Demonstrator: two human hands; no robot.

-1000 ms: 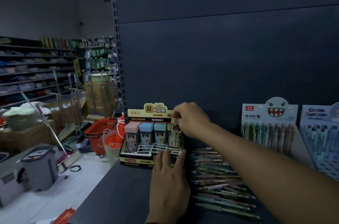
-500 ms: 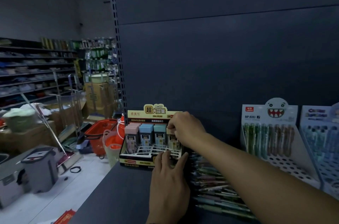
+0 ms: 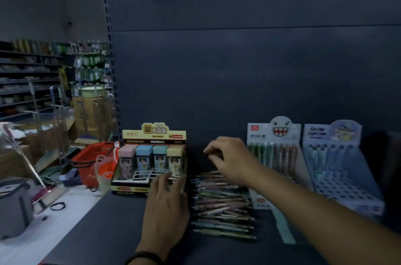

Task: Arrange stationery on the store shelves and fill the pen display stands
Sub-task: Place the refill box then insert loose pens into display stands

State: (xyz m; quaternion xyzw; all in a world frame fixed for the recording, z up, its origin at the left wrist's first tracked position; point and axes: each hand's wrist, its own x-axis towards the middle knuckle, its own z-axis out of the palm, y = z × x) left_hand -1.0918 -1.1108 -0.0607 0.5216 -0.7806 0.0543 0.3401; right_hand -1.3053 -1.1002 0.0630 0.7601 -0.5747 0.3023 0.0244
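A yellow display box [image 3: 152, 136] stands on the dark shelf [image 3: 104, 227], holding pink, blue, teal and yellow pencil-lead cases [image 3: 174, 157] in rows. My left hand [image 3: 166, 204] rests with straight fingers against the box's front right corner. My right hand [image 3: 230, 158] hovers to the right of the box, above a pile of loose pens [image 3: 221, 206], with loosely curled fingers and nothing visible in them. A white monster-face pen stand [image 3: 274, 154] and a light blue cartoon pen stand [image 3: 334, 160] stand to the right, each partly filled with pens.
The shelf's left edge drops to the shop floor, where a red basket [image 3: 93, 160], a grey mop bucket [image 3: 13, 206] and cardboard boxes [image 3: 86, 112] stand. The dark back panel [image 3: 238, 69] rises behind the stands. Stocked shelves [image 3: 28, 82] fill the far left.
My right hand has left the yellow case at the box's right end and moved right, over the loose pens. My left hand stays at the box's front.
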